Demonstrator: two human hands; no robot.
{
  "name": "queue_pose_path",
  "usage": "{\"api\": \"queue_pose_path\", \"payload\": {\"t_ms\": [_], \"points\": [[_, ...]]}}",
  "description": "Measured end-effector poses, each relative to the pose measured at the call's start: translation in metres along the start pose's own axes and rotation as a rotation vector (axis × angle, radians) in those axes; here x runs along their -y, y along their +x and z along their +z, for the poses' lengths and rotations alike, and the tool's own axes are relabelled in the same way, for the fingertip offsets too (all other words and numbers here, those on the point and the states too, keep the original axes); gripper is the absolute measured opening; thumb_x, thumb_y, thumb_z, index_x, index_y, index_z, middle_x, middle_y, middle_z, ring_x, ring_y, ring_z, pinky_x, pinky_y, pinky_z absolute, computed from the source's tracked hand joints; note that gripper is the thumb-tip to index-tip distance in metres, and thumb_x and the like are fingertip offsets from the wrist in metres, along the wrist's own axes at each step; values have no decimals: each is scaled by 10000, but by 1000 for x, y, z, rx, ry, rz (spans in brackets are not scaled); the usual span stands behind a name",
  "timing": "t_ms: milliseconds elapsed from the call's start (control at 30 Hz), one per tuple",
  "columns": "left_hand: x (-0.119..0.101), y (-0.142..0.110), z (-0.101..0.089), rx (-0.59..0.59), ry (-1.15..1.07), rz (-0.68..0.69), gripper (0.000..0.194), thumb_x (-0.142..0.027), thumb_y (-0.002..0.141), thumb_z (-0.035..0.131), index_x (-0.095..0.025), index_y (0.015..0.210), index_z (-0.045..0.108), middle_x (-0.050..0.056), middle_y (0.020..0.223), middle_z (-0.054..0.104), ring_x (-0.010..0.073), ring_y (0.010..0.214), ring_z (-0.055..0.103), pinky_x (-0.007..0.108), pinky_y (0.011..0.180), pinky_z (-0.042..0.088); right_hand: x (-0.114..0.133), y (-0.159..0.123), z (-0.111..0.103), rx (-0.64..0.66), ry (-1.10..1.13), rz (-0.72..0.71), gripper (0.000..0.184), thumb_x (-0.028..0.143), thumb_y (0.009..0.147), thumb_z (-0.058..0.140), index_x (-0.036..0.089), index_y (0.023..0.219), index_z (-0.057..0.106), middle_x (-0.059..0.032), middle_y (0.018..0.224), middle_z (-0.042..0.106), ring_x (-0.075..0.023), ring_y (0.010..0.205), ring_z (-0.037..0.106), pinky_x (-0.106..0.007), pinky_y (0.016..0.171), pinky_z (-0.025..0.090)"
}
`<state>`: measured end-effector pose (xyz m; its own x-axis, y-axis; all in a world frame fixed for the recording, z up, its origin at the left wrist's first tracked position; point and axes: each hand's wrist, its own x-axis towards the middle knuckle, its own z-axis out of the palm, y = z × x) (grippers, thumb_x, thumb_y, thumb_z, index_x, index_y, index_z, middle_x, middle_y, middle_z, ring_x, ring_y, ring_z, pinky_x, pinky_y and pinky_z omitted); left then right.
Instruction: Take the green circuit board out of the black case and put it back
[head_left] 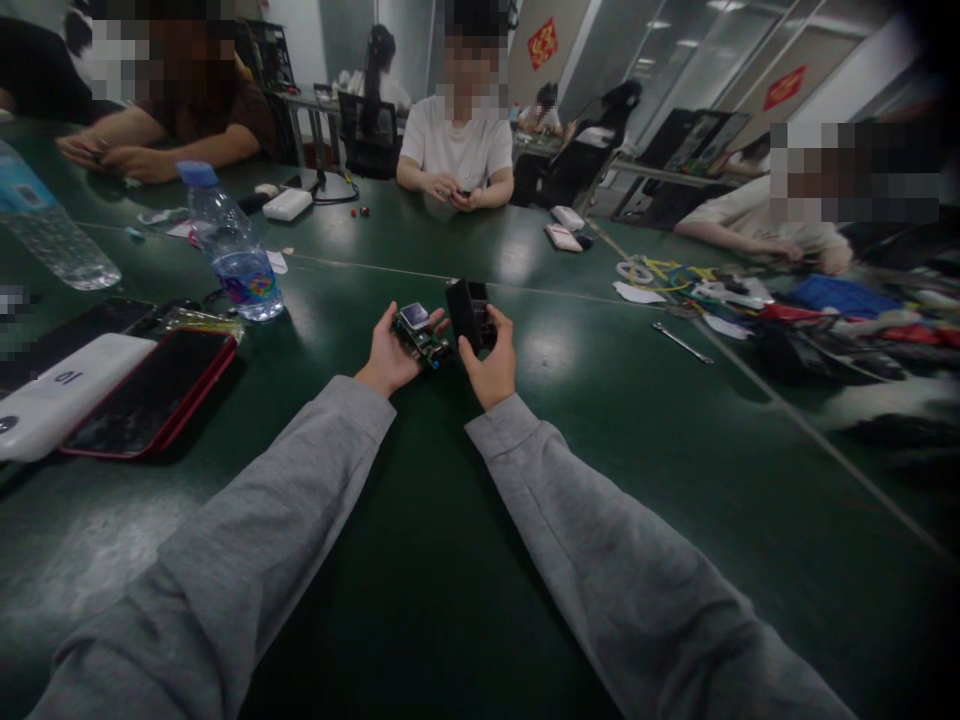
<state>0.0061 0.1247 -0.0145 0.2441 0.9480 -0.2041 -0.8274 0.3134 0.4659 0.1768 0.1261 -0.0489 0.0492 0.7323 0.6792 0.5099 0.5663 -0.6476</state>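
Observation:
A green circuit board [424, 345] with a small square screen on its upper side rests in my left hand [388, 358], the fingers curled around its edges. Just to the right, my right hand [493, 362] grips a black plastic case [466, 315] between thumb and fingers. The case is tilted upright and appears to be hollow on its right side. A small gap separates the board from the case, and both are held over the dark green table [420, 560]. Grey sleeves cover both my forearms.
To the left are a water bottle with a blue cap [238, 250], a red-edged phone [161, 390] and a white power bank [67, 390]. A wrench [682, 342] and a heap of cables [675, 280] lie right. Several people sit around the table.

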Motion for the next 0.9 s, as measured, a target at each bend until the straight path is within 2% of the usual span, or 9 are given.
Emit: {"api": "queue_pose_path", "payload": {"t_ms": [233, 433, 533, 767, 900], "points": [[-1, -1, 3, -17, -8, -16, 551, -551, 956, 441, -169, 1337, 551, 140, 1161, 749, 320, 1144, 690, 533, 1051, 479, 0, -2, 1, 46, 19, 24, 612, 326, 829, 645, 225, 1394, 433, -144, 1383, 567, -307, 1293, 563, -565, 1144, 444], [-2, 0, 2, -12, -56, -14, 509, -548, 968, 425, -152, 1213, 630, 88, 852, 756, 291, 990, 731, 478, 974, 537, 4, -4, 3, 72, 17, -38, 606, 296, 825, 642, 236, 1392, 438, -138, 1379, 568, -302, 1294, 556, -551, 1131, 454], [-2, -1, 3, -20, -68, -31, 547, -587, 977, 389, -143, 1154, 653, 79, 767, 727, 285, 938, 735, 461, 942, 553, 4, -5, 4, 78, 18, -47, 610, 271, 817, 638, 243, 1391, 435, -132, 1377, 563, -305, 1304, 545, -556, 1135, 446], [-1, -1, 5, -25, -56, -55, 621, -657, 956, 401, -133, 1182, 647, 112, 859, 740, 286, 952, 727, 455, 932, 557, 5, -5, 4, 62, 7, -10, 604, 228, 793, 632, 232, 1368, 450, -129, 1350, 581, -293, 1268, 571, -541, 1118, 467], [0, 0, 3, -20, -55, -42, 596, -679, 933, 449, -148, 1108, 655, 119, 874, 735, 296, 972, 720, 466, 931, 558, 3, -4, 4, 68, 26, 40, 596, 236, 782, 651, 222, 1349, 465, -132, 1352, 586, -290, 1265, 579, -537, 1125, 459]]}}
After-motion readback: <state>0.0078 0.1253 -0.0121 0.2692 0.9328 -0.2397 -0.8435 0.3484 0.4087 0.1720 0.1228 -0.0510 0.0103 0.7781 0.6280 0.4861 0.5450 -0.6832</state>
